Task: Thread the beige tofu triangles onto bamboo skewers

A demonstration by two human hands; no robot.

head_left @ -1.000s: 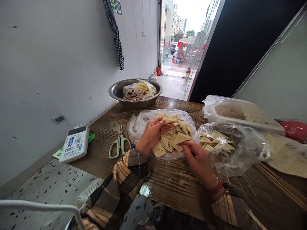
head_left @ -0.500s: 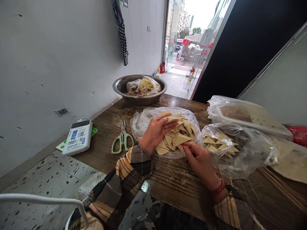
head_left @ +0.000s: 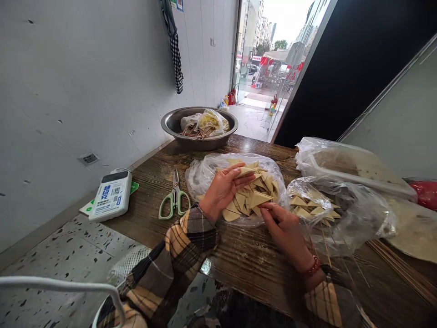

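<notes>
Above a clear plastic bag [head_left: 196, 175] full of pale, triangular folded tofu-sheet pieces, my left hand [head_left: 220, 189] holds one tofu-sheet triangle [head_left: 246, 171] under its thumb, with the fingers stretched beneath it. My right hand [head_left: 285, 230], a red bead bracelet at its wrist, has thumb and forefinger pinched at the lower edge of another tofu-sheet triangle [head_left: 258, 198] at the bag's near right side. Whether the fingertips grip that piece or only touch it is hard to see. To the right lies a second plastic bag [head_left: 362, 214] with tofu triangles on thin sticks.
Green-handled scissors [head_left: 175, 198] lie left of the bag, beyond them a white box-like device [head_left: 112, 196]. A metal basin [head_left: 170, 124] with bagged skewers stands at the back. Bare skewers [head_left: 403, 269] and a bagged plastic tub [head_left: 358, 166] are on the right.
</notes>
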